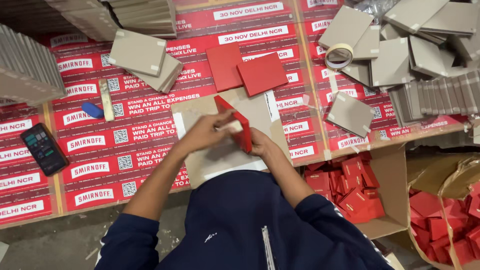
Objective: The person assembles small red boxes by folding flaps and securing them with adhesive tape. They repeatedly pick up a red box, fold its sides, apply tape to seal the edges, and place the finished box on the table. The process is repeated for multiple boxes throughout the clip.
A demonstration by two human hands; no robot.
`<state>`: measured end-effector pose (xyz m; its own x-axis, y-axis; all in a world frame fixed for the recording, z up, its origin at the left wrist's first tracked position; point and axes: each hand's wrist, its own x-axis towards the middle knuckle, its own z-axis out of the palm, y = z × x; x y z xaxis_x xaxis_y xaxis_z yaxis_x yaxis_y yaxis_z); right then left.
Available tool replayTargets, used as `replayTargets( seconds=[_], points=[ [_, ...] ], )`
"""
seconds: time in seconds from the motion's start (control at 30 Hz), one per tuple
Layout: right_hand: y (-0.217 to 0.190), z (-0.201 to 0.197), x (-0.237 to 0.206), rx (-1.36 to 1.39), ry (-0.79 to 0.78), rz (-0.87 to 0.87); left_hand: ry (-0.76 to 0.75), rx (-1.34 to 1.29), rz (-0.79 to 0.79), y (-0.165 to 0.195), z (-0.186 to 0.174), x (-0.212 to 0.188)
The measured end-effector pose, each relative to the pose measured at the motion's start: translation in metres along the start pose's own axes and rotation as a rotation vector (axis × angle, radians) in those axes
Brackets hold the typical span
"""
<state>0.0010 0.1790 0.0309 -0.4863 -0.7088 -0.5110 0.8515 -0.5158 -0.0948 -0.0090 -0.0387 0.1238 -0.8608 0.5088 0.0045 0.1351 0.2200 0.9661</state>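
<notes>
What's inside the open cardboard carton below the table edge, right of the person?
The cardboard carton holds a loose heap of red box pieces tilted every way. Its bottom and lower layers are covered by the heap, and the person's right sleeve hides the near left corner.

Light is bright and even, falling from above, with only soft, short shadows under the grey boards. The hands (227,134) and the red piece (235,129) they grip are smeared by motion. Around that grip, detail stays sharp; the far corners bend slightly.
</notes>
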Motion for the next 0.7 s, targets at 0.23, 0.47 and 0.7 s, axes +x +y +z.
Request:
replayTargets(
  seconds=[0.23, 0.47, 0.7],
  points=[
    [-0.005, -0.018, 0.003, -0.518, 0.213, -0.21, 0.046, 0.189, -0.171, 0.047, 0.024, -0.008],
    [-0.011, 0.004, -0.032, -1.009, -0.08, -0.459, 0.28, 0.185, -0.217, 0.049, 0.027, -0.011],
    [0.022, 0.022, -0.039, -1.572, 0.147, -1.055, 0.312, 0.013, -0.201, 0.04, 0.047, -0.007]
  ],
)
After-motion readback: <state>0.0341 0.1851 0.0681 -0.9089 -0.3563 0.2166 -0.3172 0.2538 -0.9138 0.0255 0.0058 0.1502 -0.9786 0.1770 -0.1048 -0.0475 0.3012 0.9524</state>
